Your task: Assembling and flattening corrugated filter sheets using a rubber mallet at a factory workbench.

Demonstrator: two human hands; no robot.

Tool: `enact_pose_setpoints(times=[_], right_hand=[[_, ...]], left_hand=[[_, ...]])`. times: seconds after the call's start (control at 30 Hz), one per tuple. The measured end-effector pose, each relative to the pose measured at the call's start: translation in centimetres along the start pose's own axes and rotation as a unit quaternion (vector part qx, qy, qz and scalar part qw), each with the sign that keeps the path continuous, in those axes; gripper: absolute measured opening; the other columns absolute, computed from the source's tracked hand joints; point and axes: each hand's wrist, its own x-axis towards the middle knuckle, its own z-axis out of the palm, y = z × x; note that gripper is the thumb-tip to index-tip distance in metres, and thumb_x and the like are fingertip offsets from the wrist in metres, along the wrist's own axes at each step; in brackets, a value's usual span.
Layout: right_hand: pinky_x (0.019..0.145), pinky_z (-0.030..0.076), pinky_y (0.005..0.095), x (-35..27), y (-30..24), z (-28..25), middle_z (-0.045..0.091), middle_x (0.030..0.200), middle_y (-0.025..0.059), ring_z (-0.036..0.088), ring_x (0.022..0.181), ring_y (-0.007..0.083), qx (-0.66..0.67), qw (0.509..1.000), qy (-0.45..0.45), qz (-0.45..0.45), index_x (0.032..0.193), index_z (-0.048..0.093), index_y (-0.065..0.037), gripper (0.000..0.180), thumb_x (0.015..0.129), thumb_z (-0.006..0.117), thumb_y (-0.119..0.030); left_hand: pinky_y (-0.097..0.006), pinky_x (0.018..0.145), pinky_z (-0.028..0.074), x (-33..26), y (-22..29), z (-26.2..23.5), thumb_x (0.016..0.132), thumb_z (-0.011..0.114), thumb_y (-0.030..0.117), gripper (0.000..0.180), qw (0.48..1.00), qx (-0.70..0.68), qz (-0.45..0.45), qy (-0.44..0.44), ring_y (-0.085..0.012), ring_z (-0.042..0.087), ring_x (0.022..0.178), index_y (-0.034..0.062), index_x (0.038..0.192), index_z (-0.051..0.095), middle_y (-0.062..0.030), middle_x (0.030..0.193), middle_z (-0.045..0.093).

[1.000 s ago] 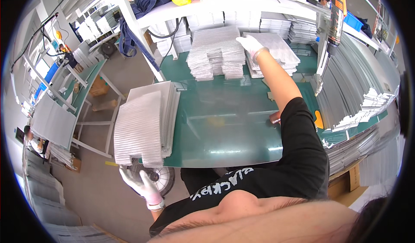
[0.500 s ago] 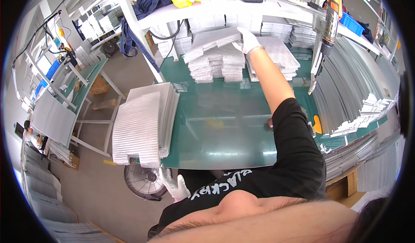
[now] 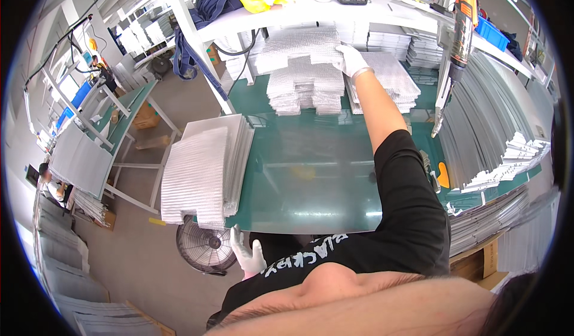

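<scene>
Site: a factory-type workshop. Evidence: green-topped workbench bearing stacks of pale ridged sheets, orange power driver near the right end of a white shelf, floor fan below. Second green bench and a co-worker visible at left.

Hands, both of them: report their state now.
Left hand: open, holding nothing.
Right hand: closed on the edge of the upper bubble wrap.
</scene>
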Motion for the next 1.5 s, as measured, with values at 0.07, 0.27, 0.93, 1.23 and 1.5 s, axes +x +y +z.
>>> enact_pose_setpoints(times=[0.07, 0.27, 0.93, 1.23, 1.5], right_hand=[[0.070, 0.055, 0.0414, 0.0, -0.1, -0.6, 0.063, 0.108, 0.0103, 0.065, 0.092, 0.0252, -0.038, 0.999, 0.029, 0.004, 0.119, 0.057, -0.007, 0.028, 0.093, 0.059, -0.018], [0.075, 0.053, 0.0413, -1.0, 0.9, -1.3, 0.064, 0.100, 0.0113, 0.063, 0.095, 0.0240, -0.404, 0.906, 0.052, 0.113, 0.110, 0.063, -0.001, 0.036, 0.085, 0.070, -0.027], [0.099, 0.048, 0.0396, -0.2, 0.3, 0.7, 0.065, 0.115, 0.0338, 0.064, 0.114, 0.0419, -0.557, 0.808, 0.179, -0.068, 0.118, 0.060, 0.015, 0.071, 0.073, 0.072, -0.038], [0.095, 0.050, 0.0433, 4.1, -1.1, -6.6, 0.070, 0.108, 0.0228, 0.066, 0.105, 0.0357, -0.585, 0.790, 0.129, -0.130, 0.114, 0.064, 0.005, 0.052, 0.079, 0.069, -0.033], [0.089, 0.047, 0.0483, 2.2, 1.6, -1.5, 0.066, 0.104, 0.0040, 0.059, 0.091, 0.0244, 0.052, 0.985, 0.119, 0.113, 0.102, 0.067, -0.015, 0.023, 0.088, 0.069, -0.033]], left_hand=[[-0.049, 0.120, 0.025, 0.0, -0.1, 0.4, 0.082, 0.053, -0.010, 0.079, 0.999, -0.031, -0.017, -0.006, -0.0333, 0.031, 0.146, -0.0010, 0.154, 0.022, -0.0208, 0.155, 0.030], [-0.047, 0.121, 0.027, -0.2, -0.7, 0.6, 0.083, 0.053, -0.011, 0.078, 0.997, -0.062, -0.033, -0.015, -0.0331, 0.032, 0.146, -0.0022, 0.154, 0.022, -0.0210, 0.155, 0.031], [-0.049, 0.117, 0.029, -1.4, -1.2, 0.4, 0.084, 0.063, 0.000, 0.081, 0.997, 0.017, -0.057, -0.045, -0.0331, 0.038, 0.143, -0.0004, 0.154, 0.023, -0.0197, 0.155, 0.033], [-0.048, 0.116, 0.031, -0.6, -1.7, 1.6, 0.085, 0.062, 0.001, 0.080, 0.996, -0.001, -0.057, -0.075, -0.0335, 0.038, 0.143, 0.0002, 0.155, 0.023, -0.0198, 0.155, 0.032], [-0.048, 0.115, 0.032, -1.2, -2.6, 0.8, 0.086, 0.063, 0.002, 0.078, 0.995, 0.004, -0.073, -0.065, -0.0320, 0.039, 0.142, 0.0016, 0.154, 0.025, -0.0176, 0.155, 0.034]])
